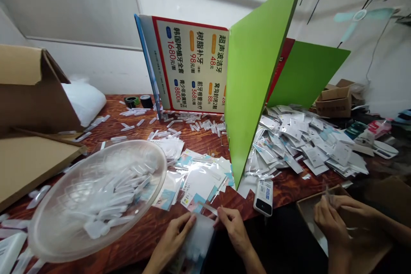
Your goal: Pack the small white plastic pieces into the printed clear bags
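My left hand (pixel 175 239) grips a clear plastic packet (pixel 199 235) by its left side, thumb on top. Some blue print shows in the packet's lower part, and whitish contents blur inside it. At the packet's upper right corner, my right hand (pixel 233 229) is closed in a pinch. A narrow pale strip (pixel 208 209) runs from those fingertips along the packet's top; whether it is part of the packet I cannot tell. Just beyond lie flat clear packets with printed cards (pixel 195 184). To the left, a translucent plastic basin (pixel 41 239) holds many small white plastic pieces (pixel 112 201).
A green folding board (pixel 257 72) stands upright on the wooden table (pixel 231 201). Behind it is a heap of packets (pixel 295 137). A white device (pixel 263 197) lies near the table edge. Cardboard boxes (pixel 28 158) stand left. Another person's hands (pixel 337 218) work at right.
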The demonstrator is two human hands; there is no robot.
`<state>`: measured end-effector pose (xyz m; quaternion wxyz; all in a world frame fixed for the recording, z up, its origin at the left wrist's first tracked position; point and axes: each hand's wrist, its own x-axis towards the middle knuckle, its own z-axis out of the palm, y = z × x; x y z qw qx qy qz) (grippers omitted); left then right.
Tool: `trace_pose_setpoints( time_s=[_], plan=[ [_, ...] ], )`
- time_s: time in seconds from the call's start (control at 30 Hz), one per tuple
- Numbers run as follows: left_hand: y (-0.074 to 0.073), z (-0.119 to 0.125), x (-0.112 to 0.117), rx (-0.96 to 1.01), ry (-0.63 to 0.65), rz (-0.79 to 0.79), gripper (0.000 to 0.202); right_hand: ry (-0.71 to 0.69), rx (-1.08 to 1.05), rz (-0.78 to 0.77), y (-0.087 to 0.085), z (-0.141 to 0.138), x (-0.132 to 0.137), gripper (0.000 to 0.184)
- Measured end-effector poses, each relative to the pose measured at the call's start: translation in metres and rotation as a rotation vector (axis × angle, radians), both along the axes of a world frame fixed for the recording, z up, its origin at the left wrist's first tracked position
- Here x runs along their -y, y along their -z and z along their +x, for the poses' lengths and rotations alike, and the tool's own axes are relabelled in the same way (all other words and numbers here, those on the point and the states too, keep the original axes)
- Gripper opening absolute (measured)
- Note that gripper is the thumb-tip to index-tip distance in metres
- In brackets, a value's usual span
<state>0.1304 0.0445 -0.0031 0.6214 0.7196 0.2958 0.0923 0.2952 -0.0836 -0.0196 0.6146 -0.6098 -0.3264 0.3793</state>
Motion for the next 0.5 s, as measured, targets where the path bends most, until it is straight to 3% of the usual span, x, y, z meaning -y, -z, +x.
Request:
trace_pose_setpoints(
  time_s=[0.1, 0.17, 0.27, 0.33, 0.43, 0.5],
  plan=[
    [0.000, 0.007, 0.004, -0.003, 0.073, 0.062, 0.062, -0.024, 0.073, -0.010, -0.005, 0.009, 0.011, 0.067],
    [0.000, 0.010, 0.009, 0.009, 0.109, 0.096, 0.062, -0.106, 0.086, -0.038, -0.008, 0.014, 0.019, 0.064],
    [-0.002, 0.014, 0.019, 0.013, 0.107, 0.136, 0.059, -0.253, 0.088, -0.067, -0.013, 0.020, 0.033, 0.075],
    [-0.003, 0.015, 0.028, 0.013, 0.114, 0.141, 0.058, -0.295, 0.191, -0.150, -0.018, 0.027, 0.044, 0.072],
    [0.000, 0.017, 0.039, 0.037, 0.165, 0.130, 0.053, -0.257, 0.453, -0.325, -0.037, 0.053, 0.066, 0.052],
    [0.006, 0.017, 0.041, 0.050, 0.163, 0.130, 0.047, -0.129, 0.592, -0.374, -0.057, 0.088, 0.080, 0.048]
  ],
)
